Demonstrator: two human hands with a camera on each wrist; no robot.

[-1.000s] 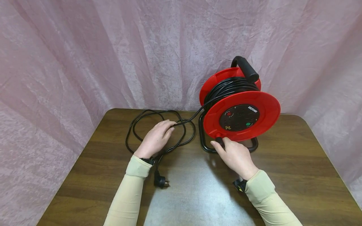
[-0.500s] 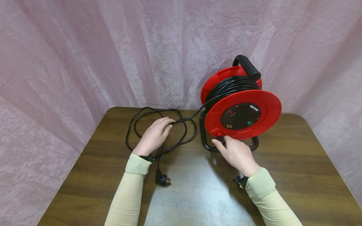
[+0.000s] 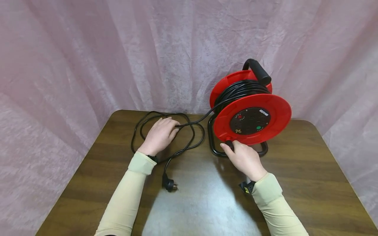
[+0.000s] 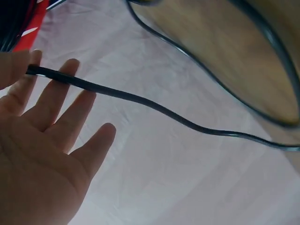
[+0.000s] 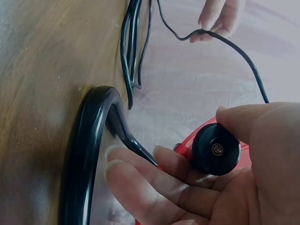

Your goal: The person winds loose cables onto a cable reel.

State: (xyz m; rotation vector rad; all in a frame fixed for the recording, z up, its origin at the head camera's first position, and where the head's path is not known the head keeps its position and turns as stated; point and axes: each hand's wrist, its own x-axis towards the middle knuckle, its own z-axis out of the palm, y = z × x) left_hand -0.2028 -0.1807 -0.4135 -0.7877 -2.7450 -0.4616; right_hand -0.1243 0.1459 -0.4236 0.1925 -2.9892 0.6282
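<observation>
A red cable reel (image 3: 279, 113) with black cable wound on its drum stands at the back right of the table in the head view. My right hand (image 3: 246, 160) holds the reel's black crank knob (image 3: 229, 144). In the right wrist view, thumb and index finger pinch that knob (image 5: 215, 150), while the other fingers extend below it. My left hand (image 3: 159, 136) pinches the black cable (image 3: 196, 122) that runs from the drum. Seen from the left wrist, the cable (image 4: 140, 99) crosses the spread fingers, its end at the thumb and index finger.
Loose loops of cable (image 3: 193, 134) lie on the wooden table (image 3: 307, 170) around my left hand. The plug (image 3: 169, 183) rests nearer the front. A black tubular frame (image 5: 86, 159) supports the reel. A pink curtain (image 3: 165, 59) hangs behind.
My left hand has shifted slightly left, with the cable still pinched. The right hand stays on the crank knob, and the reel looks almost unchanged.
</observation>
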